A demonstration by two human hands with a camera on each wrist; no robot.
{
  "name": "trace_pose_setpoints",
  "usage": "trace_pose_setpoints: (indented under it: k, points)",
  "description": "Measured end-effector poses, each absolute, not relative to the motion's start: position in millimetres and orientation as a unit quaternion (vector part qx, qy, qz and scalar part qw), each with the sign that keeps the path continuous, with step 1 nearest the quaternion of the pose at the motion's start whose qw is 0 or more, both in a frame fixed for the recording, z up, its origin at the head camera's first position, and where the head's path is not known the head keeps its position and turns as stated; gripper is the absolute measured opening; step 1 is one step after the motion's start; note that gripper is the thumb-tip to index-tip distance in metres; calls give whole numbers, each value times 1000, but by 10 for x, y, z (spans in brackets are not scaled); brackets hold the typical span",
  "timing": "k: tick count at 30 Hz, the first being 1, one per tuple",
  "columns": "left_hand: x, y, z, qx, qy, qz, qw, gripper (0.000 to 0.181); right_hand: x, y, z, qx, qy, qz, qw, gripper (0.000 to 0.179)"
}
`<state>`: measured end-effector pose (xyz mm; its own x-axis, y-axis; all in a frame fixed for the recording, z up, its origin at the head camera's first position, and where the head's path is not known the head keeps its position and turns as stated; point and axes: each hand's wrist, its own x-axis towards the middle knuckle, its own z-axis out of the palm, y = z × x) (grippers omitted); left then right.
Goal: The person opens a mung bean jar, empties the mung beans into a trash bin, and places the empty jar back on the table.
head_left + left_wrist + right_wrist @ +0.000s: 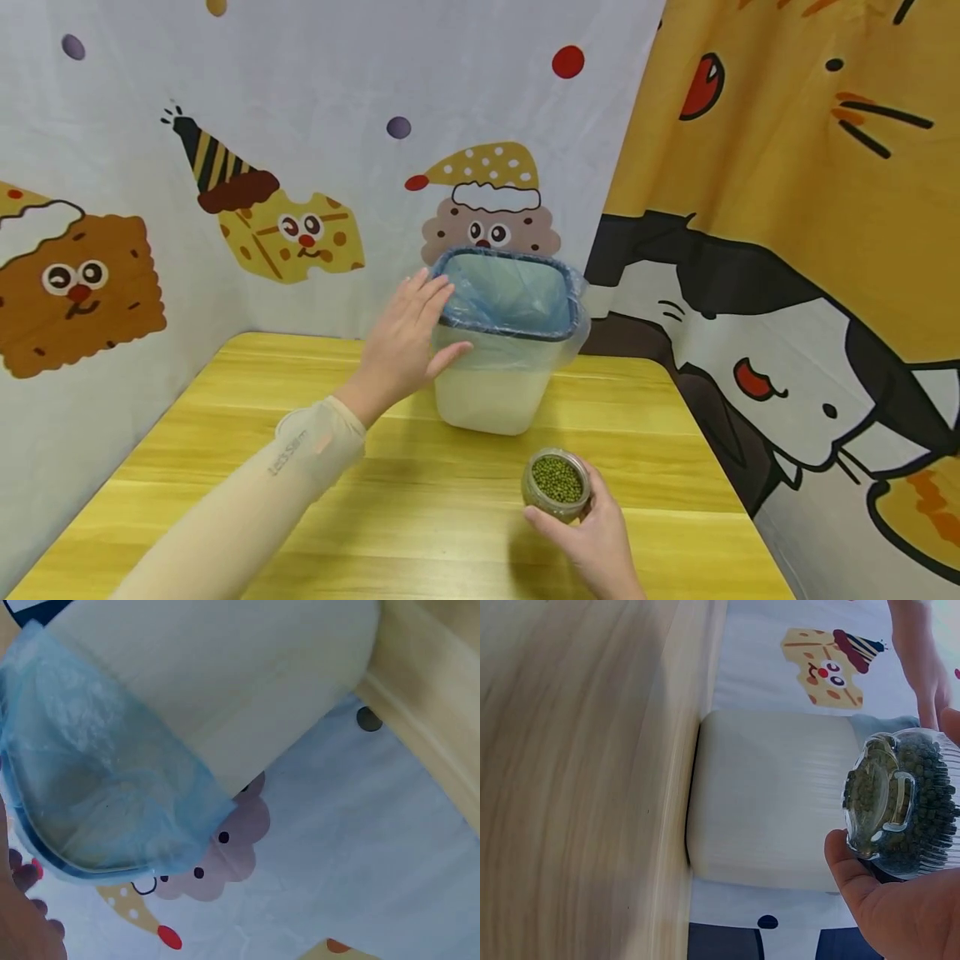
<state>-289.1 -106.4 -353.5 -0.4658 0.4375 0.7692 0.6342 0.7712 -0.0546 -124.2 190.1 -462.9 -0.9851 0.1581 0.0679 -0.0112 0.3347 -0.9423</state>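
A small glass jar (557,483) (911,802) full of green beans, which look like mung beans, is gripped by my right hand (596,533) (911,911) above the front of the table. Behind it stands a pale, upright waste bin (487,400) (772,802) with a dark blue rim. A thin translucent blue bag (517,304) (105,765) lines the bin and folds over its edge. My left hand (405,333) (30,922) is at the bin's left side with its fingers extended. Whether it touches the rim I cannot tell.
The yellow wood-grain table (390,517) holds the bin near its far edge. A white cartoon-print cloth (315,67) hangs behind and to the left. On the right hangs an orange cartoon curtain (765,192).
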Motion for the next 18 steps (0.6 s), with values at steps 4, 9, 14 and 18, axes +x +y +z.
trace_pose_setpoints:
  k: [4,9,14,18]
  points:
    - [-3033,-919,-3422,-309,-884,-120,331,79,-1231,1910,-4623,-47,-811,579,71,91]
    - [-3093,-857,-3419,-302,-910,-118,259,68,-1230,1922,-4626,-47,-809,582,65,92]
    - [-3093,-828,-3450,-309,-901,-125,277,53,-1254,1974,-4635,-48,-813,576,71,92]
    - [-3090,-781,-3451,-314,-896,-125,288,44,-1284,2048,-4615,-50,-818,569,74,92]
